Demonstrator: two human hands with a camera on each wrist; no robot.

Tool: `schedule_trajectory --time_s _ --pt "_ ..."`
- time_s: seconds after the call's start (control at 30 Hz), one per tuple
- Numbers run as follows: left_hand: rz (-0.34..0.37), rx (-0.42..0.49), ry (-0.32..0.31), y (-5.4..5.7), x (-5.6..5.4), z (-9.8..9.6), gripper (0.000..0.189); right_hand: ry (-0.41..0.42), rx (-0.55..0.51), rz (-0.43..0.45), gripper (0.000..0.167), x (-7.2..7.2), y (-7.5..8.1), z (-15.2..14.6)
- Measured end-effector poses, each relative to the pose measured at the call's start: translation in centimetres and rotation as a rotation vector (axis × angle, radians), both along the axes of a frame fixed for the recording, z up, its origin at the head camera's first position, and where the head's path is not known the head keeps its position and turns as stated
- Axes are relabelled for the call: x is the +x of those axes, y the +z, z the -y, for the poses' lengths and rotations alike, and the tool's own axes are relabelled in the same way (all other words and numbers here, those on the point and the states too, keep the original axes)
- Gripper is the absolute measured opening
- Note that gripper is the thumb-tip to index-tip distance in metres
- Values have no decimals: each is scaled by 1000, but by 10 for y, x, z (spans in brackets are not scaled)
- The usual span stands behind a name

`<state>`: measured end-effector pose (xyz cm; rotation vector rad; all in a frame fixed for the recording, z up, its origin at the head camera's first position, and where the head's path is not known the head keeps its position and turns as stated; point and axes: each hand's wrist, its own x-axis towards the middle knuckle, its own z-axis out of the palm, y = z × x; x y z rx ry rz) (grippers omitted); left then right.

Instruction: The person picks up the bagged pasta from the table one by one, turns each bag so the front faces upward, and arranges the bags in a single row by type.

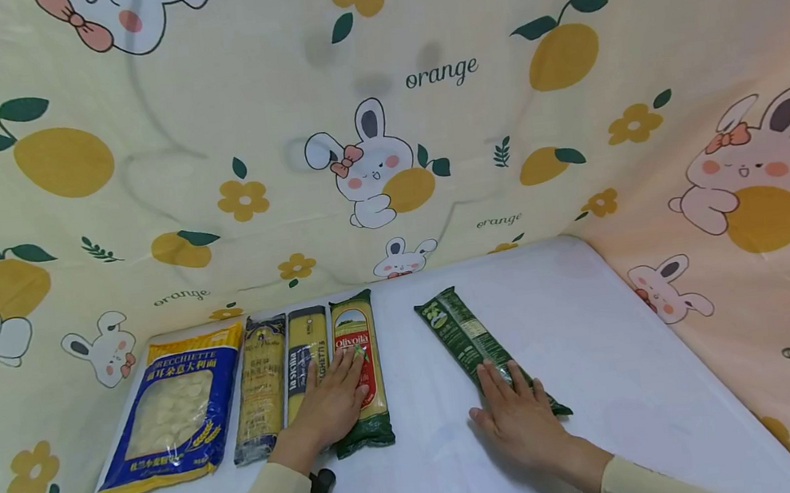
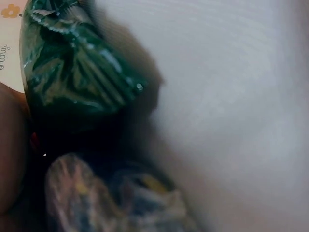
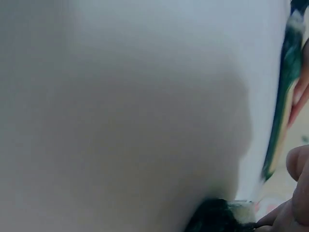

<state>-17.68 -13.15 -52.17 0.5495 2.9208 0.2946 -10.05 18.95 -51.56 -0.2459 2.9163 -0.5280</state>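
My left hand [image 1: 331, 407] lies flat with extended fingers over the red-labelled Olivoilà pasta packet [image 1: 353, 327] and the edge of the La Sicilia spaghetti packet [image 1: 307, 338]. The Olivoilà packet's crinkled green end [image 2: 72, 82] fills the upper left of the left wrist view. Farther right, a dark green pasta packet [image 1: 467, 331] lies slanted on the white table. The fingers of my right hand [image 1: 522, 426] rest straight across its near part, the thumb off to the left side. In the right wrist view only a blurred end of that packet [image 3: 217, 215] shows, beside the fingertips.
Left of the La Sicilia packet stand in a row a clear-and-gold pasta packet [image 1: 261, 389] and a large blue and yellow orecchiette bag [image 1: 174, 414]. A patterned cloth [image 1: 267, 131] hangs behind and beside the white table [image 1: 433, 467].
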Motion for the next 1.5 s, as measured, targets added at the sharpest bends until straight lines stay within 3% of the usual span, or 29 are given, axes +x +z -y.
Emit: schedule_trajectory --time_s 0.17,0.3,0.53,0.6,0.8,0.97,1.1,1.27,1.5 --pt "9 -7 -2 -1 -1 -2 64 33 -76 38 73 21 4 31" --pt "16 -14 -10 0 -2 -4 63 118 -56 22 71 34 4 41" --pt "56 -24 -4 15 -13 -16 60 308 146 -272 55 32 -3 8" --pt "55 -40 17 21 -18 -20 57 328 152 -298 58 29 -5 -3" --pt "52 -87 82 36 -35 -36 53 316 34 -121 74 26 -9 -17" --pt "-26 -102 60 41 -45 -52 47 321 33 -107 75 29 -14 -7" --pt "-97 -78 -15 38 -51 -70 42 329 74 -86 76 36 -15 5" --pt "-169 -82 -97 26 -61 -90 43 364 123 -103 75 43 -13 12" --pt "-257 -135 -91 14 -76 -108 44 384 144 -151 75 44 -15 12"
